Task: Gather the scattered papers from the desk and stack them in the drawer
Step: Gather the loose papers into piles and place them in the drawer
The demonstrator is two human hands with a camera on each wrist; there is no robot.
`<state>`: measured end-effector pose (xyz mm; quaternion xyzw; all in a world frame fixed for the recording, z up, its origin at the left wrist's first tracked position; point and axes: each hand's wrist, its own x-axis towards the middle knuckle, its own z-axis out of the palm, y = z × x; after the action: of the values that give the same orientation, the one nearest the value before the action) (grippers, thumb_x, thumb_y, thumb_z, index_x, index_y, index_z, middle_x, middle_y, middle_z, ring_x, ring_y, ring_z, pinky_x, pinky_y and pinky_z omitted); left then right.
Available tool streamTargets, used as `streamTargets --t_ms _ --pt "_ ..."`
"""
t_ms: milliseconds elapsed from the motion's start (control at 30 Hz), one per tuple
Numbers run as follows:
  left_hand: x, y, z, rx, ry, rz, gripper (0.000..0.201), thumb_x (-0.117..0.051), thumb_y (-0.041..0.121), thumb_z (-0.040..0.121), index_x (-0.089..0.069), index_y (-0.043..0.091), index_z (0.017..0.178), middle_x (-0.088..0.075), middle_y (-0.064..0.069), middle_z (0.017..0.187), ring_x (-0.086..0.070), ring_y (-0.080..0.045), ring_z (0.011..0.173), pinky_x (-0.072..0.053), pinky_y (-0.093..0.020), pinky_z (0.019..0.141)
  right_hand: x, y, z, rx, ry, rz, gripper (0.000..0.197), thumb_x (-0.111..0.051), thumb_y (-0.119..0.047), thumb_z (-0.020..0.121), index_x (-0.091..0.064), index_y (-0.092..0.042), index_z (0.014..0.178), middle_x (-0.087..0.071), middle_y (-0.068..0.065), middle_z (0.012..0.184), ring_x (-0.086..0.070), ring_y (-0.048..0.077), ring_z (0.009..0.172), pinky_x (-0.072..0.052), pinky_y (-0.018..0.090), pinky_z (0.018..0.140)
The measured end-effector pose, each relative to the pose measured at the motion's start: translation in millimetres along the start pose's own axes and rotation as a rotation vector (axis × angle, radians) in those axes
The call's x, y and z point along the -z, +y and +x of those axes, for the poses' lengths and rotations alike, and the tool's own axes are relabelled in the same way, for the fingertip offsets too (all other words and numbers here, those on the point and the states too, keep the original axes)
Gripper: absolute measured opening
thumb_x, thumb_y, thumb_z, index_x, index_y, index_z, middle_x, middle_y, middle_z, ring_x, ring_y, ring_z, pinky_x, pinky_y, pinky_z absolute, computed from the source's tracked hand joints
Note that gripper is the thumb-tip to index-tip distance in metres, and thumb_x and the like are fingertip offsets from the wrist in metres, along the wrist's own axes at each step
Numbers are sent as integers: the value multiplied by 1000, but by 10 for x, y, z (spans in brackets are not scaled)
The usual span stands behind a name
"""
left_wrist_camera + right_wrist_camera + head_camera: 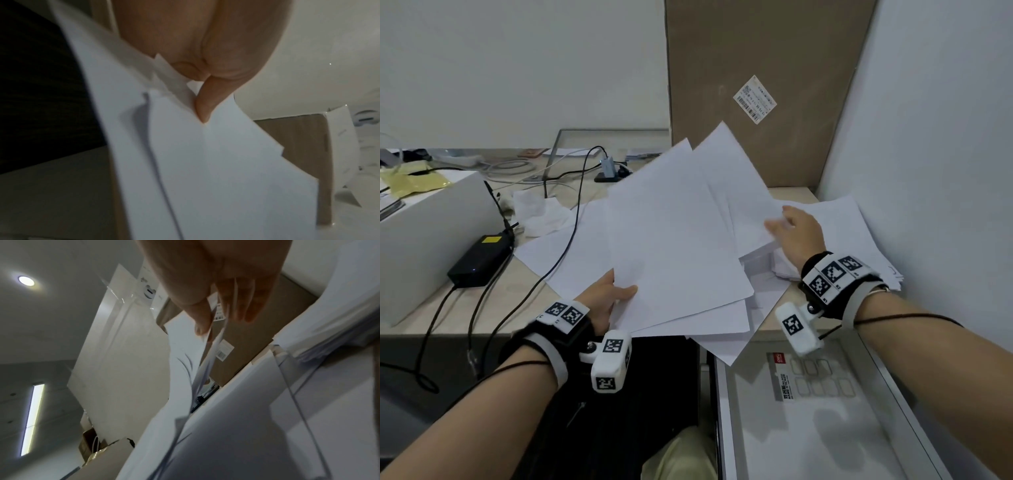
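Observation:
My left hand (616,294) grips the near corner of a fanned bundle of white papers (674,240), thumb on top, lifted and tilted above the desk. In the left wrist view the thumb (202,112) presses into the sheets (216,170). My right hand (787,222) pinches the bundle's right edge; the right wrist view shows the sheet edge (185,344) between thumb and fingers (244,309). More loose sheets (575,250) lie flat underneath. A thicker paper stack (859,233) sits at the right by the wall. The open grey drawer (791,445) is below right, with a label sheet in it.
A white box (431,240) stands at the left with a black power adapter (481,258) and cables (558,260) beside it. Crumpled tissue (537,212) lies behind the sheets. A brown cardboard panel (756,85) leans at the back; a white wall bounds the right.

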<state>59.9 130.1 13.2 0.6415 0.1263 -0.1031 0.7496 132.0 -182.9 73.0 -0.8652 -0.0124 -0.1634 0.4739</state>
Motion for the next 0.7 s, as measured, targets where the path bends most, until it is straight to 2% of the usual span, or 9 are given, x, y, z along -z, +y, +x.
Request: streamTargets --t_ms 100,167,233,300,367,433,500,600,700 --pt "-21 62 23 50 24 86 26 -42 -11 94 -52 8 109 -63 -11 97 -62 -28 83 -55 -45 73 150 -37 166 -14 127 25 30 -58 -22 88 -62 9 89 -66 22 90 -63 35 84 -47 36 71" --pt "4 80 45 80 54 155 30 -43 -11 93 -47 4 119 -62 -14 98 -60 -31 87 -47 -52 89 281 -65 258 -43 174 57 26 -53 -22 89 -62 2 85 -67 19 86 -70 21 64 -48 31 53" --pt "32 80 57 126 85 218 33 -45 -11 93 -45 0 124 -61 -18 103 -59 -36 96 -42 -56 98 411 -108 311 9 236 54 30 -45 -20 91 -56 6 81 -64 27 79 -67 8 49 -44 37 47" --pt "50 75 82 166 86 266 36 -45 -11 93 -44 -4 128 -59 -23 116 -55 -41 110 -38 -59 103 504 -183 320 123 294 42 31 -41 -18 93 -55 6 80 -61 30 70 -65 3 47 -47 46 50" --pt "49 72 93 179 77 271 40 -45 -11 92 -43 -3 131 -57 -24 122 -54 -41 114 -38 -59 104 507 -258 256 251 248 54 24 -41 -15 97 -63 -9 88 -65 14 70 -64 -4 50 -48 40 52" --pt "16 78 79 177 82 240 38 -44 -9 93 -44 0 131 -60 -20 114 -57 -39 106 -44 -55 98 414 -308 141 352 117 72 29 -43 -9 98 -66 -13 115 -69 1 94 -65 -7 58 -48 27 52" --pt "9 64 91 163 91 182 36 -43 -3 96 -43 3 132 -61 -17 107 -60 -34 94 -51 -47 85 278 -301 9 418 -34 40 35 -45 -2 96 -61 -12 126 -67 -2 109 -69 -1 70 -49 20 56" --pt "-23 94 65 194 154 34 37 -42 34 101 -55 6 122 -65 -15 106 -63 -31 89 -53 -41 76 72 -207 -180 501 -261 -187 39 -46 -2 95 -58 -14 130 -61 3 128 -69 15 97 -50 23 91" --pt "-72 148 14 188 138 -53 55 -25 57 98 -60 16 105 -67 -8 89 -64 -27 78 -50 -35 62 -86 -58 -372 452 -564 -393 35 -44 -17 100 -54 -19 133 -52 1 139 -51 14 127 -35 27 111"
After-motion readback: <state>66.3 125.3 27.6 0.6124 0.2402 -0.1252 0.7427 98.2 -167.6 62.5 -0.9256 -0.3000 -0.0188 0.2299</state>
